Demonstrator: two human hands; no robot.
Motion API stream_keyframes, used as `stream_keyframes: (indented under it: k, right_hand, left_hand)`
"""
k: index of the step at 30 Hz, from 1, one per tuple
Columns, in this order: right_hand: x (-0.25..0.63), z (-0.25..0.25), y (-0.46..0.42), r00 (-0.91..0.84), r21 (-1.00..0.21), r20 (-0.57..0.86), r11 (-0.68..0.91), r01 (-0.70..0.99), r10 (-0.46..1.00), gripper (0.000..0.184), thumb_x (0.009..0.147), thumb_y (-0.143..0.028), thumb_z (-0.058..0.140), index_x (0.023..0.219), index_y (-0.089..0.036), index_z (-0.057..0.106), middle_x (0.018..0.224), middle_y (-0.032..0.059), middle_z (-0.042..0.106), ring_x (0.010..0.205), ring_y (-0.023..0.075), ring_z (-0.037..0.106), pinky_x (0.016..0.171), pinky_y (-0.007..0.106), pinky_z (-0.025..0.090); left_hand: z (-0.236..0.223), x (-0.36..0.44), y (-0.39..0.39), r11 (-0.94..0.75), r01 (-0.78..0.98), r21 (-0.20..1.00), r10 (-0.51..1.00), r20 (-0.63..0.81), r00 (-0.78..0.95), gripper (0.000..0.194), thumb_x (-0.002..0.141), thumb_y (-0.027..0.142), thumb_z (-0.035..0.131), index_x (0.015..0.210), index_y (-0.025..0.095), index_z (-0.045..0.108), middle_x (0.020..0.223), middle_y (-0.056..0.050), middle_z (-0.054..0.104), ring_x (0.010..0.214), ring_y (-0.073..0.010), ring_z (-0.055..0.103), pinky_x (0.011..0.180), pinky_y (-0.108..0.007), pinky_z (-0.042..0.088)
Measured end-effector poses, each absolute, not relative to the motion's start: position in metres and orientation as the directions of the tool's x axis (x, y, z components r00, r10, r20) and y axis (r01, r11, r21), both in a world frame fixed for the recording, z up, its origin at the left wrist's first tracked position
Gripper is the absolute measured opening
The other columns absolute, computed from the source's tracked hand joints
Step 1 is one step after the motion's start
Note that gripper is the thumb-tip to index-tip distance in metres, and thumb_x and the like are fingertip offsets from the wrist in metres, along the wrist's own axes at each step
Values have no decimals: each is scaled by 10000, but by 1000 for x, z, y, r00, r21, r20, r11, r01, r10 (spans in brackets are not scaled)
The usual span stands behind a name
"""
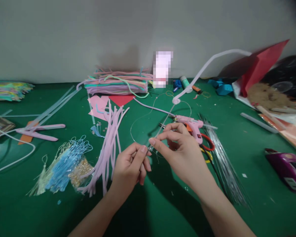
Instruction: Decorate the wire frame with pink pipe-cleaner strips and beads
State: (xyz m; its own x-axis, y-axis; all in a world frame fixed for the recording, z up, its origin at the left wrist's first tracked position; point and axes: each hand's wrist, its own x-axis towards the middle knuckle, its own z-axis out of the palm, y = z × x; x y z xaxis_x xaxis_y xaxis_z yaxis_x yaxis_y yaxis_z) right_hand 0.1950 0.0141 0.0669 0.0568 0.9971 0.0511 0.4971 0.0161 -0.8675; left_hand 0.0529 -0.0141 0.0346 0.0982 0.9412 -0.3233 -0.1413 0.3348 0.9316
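In the head view, the left hand [133,163] and right hand [184,148] narrowly pinch the lower end of a wire stem [165,119] near frame centre. Close, steady pinches should keep the lilac pipe cleaner [204,68], curled at its top, from swinging

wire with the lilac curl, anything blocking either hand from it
Nothing visible: the left hand pinches the wire low down, and the right hand is there too. The glue gun lies beyond, not between.

1 head camera faces forward and down, near the table [169,205].
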Motion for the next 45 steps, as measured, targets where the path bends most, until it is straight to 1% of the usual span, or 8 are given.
stream_keyframes:
  k: [4, 9, 15, 21, 29, 39, 45]
  right_hand:
    - [195, 66, 14, 57, -868, 59, 23, 496, 997, 144, 759, -367, 734, 714, -230, 746, 934, 60, 526, 678, 138, 491, 522, 279, 420]
    - [194, 66, 14, 52, -874, 48, 17, 485, 998, 141, 772, -362, 720, 722, -232, 743, 951, 68, 527, 778, 176, 546, 544, 288, 430]
    - [193, 67, 14, 41, -886, 18, -3, 463, 999, 159, 783, -376, 705, 726, -230, 730, 957, 72, 524, 872, 215, 571, 571, 305, 434]
    - [194, 67, 14, 28, -883, 9, -5, 469, 1000, 156, 792, -374, 693, 736, -232, 728, 971, 73, 526, 869, 214, 573, 597, 317, 443]
    - [193, 67, 15, 33, -879, 11, -6, 477, 999, 156, 790, -368, 700, 729, -227, 727, 973, 69, 527, 887, 212, 568, 606, 305, 432]
    - [195, 66, 14, 27, -890, 12, -1, 457, 1000, 155, 787, -360, 700, 716, -222, 715, 950, 67, 535, 849, 205, 564, 602, 305, 416]
    - [195, 67, 14, 19, -891, -4, -12, 454, 1000, 166, 784, -376, 693, 714, -226, 708, 949, 68, 536, 867, 213, 560, 610, 311, 410]
  left_hand:
    - [33, 51, -15, 350, -166, 922, 936, -339, 93, 353, 916, 479, 479, 791, 168, 590, 527, 33, 592, 274, -41, 401, 286, -138, 214]
    - [31, 50, -14, 360, -201, 911, 932, -345, 109, 239, 917, 415, 497, 853, 194, 561, 533, 50, 610, 264, -39, 396, 281, -124, 228]
    - [34, 51, -14, 347, -220, 912, 937, -329, 115, 253, 930, 444, 518, 858, 202, 524, 535, 63, 609, 260, -25, 399, 278, -102, 225]
    - [35, 51, -14, 329, -228, 916, 943, -310, 119, 189, 942, 417, 518, 946, 230, 494, 541, 81, 622, 258, -31, 418, 274, -86, 255]
    - [35, 52, -14, 298, -234, 925, 954, -283, 98, 187, 964, 429, 473, 927, 250, 435, 544, 94, 633, 242, -39, 421, 253, -77, 249]
    - [36, 51, -14, 302, -233, 924, 952, -284, 111, 170, 961, 421, 484, 950, 254, 455, 539, 97, 630, 252, -48, 450, 251, -75, 275]
    - [34, 51, -15, 301, -256, 919, 953, -279, 117, 176, 956, 427, 495, 951, 255, 457, 547, 90, 644, 248, -46, 445, 251, -75, 276]
